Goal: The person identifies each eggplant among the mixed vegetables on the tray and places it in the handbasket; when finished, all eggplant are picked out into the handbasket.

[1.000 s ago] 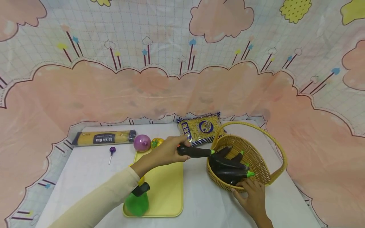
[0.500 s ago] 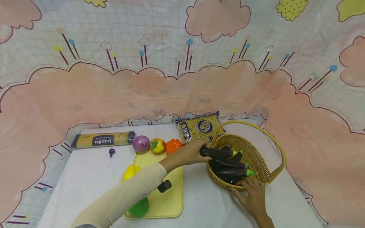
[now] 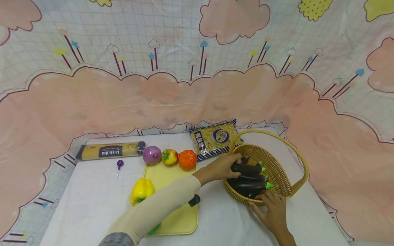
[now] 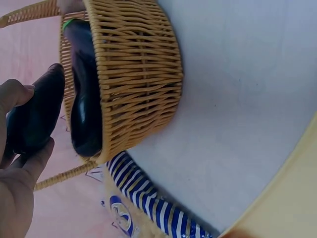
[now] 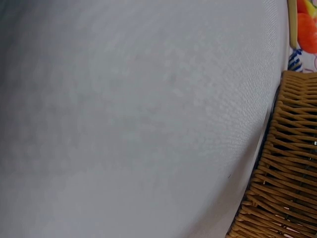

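My left hand (image 3: 223,166) pinches a dark purple eggplant (image 3: 246,168) between thumb and fingers, over the opening of a wicker basket (image 3: 278,169). In the left wrist view the held eggplant (image 4: 39,111) is close to the basket's rim, with another eggplant (image 4: 85,89) lying inside. Several eggplants (image 3: 247,186) with green stem ends fill the near side of the basket. My right hand (image 3: 272,212) grips the basket's near rim, fingers over the edge and thumb outside. The right wrist view shows the basket's woven wall (image 5: 282,173), but not the hand.
Left of the basket is a yellow tray (image 3: 184,218), with a yellow bell pepper (image 3: 142,190) at its left edge. A purple onion (image 3: 152,155), a red-yellow fruit (image 3: 169,157) and an orange pumpkin (image 3: 187,159) line its far end. Behind lie a pasta bag (image 3: 213,138), spaghetti pack (image 3: 110,150) and lollipop (image 3: 119,167).
My left hand has carried the eggplant rightward from beside the basket to over its inside, lowering it among the others. The right hand has stayed on the rim.
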`<move>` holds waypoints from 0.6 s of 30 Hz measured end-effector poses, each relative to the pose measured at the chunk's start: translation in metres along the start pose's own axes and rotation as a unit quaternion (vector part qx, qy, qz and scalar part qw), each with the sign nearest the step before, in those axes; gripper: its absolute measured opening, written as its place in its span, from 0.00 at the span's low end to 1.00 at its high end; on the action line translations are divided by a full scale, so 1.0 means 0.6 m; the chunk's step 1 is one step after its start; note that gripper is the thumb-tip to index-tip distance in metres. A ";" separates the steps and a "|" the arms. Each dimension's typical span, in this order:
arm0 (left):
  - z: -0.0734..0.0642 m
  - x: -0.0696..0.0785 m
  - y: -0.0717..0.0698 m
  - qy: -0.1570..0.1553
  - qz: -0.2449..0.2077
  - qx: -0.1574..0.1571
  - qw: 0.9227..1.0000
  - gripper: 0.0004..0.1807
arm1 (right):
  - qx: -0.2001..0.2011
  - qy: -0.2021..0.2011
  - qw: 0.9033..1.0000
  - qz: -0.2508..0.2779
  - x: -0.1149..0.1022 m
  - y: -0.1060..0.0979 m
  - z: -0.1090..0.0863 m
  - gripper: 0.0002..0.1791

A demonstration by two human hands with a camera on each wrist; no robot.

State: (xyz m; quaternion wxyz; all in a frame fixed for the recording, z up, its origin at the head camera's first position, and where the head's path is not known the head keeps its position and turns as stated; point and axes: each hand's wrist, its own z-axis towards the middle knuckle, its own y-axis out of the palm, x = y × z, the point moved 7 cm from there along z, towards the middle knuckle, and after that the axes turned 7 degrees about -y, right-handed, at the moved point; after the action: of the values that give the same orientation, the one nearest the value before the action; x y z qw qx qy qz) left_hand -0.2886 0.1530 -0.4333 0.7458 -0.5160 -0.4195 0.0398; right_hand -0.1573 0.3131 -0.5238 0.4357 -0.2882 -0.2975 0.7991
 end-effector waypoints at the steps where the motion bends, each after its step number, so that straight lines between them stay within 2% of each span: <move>1: 0.002 -0.001 0.004 -0.002 -0.001 -0.004 1.000 0.18 | 0.000 0.000 1.000 0.000 0.000 0.000 0.000 0.21; 6: 0.008 -0.006 0.022 -0.011 -0.014 -0.020 1.000 0.18 | 0.000 -0.002 1.000 -0.001 0.000 -0.001 0.001 0.20; 11: 0.010 -0.010 0.030 -0.017 -0.022 -0.022 0.999 0.19 | 0.000 -0.004 1.000 0.000 0.000 0.000 0.004 0.18; 18: 0.007 -0.009 0.041 -0.023 -0.003 -0.044 0.999 0.23 | -0.006 0.000 1.000 0.003 0.000 0.000 0.002 0.16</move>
State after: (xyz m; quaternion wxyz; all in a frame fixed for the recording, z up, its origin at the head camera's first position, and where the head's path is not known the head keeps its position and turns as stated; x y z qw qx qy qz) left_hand -0.2854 0.1648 -0.4557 0.7126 -0.5461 -0.4395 0.0306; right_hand -0.1581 0.3126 -0.5231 0.4318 -0.2919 -0.3009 0.7986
